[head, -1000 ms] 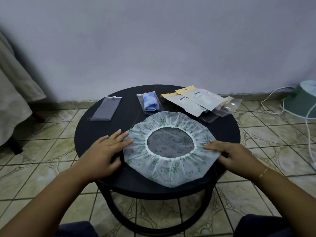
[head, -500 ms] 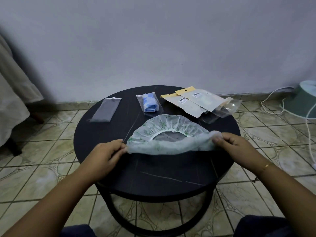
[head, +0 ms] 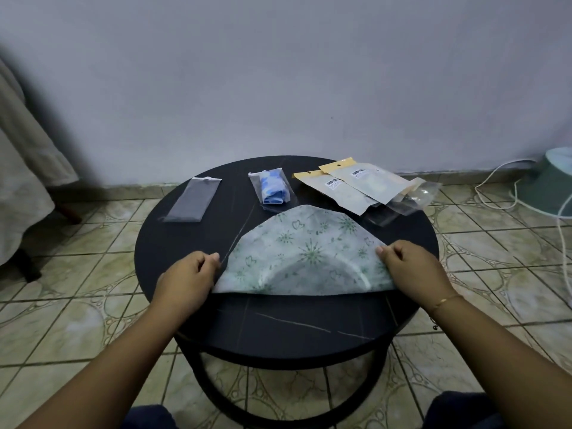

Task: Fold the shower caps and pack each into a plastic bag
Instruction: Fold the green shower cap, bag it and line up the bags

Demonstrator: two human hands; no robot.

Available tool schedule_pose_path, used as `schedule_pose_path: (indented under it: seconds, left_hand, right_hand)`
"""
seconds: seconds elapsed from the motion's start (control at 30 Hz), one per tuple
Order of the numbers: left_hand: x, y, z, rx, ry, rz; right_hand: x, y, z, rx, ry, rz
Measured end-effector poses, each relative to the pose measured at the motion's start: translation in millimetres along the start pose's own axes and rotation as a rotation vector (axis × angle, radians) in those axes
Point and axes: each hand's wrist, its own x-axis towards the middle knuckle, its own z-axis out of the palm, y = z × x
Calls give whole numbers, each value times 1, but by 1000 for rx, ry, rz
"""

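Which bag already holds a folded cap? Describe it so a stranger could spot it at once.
Start at the round black table and look to its far edge, in the middle. There lies a small clear plastic bag, between a flat empty bag to the left and yellow-topped barcoded packets to the right. It alone shows a blue-and-white folded bundle inside.

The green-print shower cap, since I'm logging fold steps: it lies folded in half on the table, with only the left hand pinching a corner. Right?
Not quite. Both hands pinch the shower cap: the left hand and right hand each hold a corner, per the head view. It is folded in half.
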Motion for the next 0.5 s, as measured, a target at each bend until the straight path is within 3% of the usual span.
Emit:
schedule_pose_path:
  seconds: [0.2, 0.5]
  left_hand:
    - [-5, 11, 2, -8, -20, -6]
    - [0, 20, 12, 283, 26, 37]
  right_hand:
    - [2, -3, 7, -99, -4, 17]
    - [-3, -13, 7, 17, 58, 111]
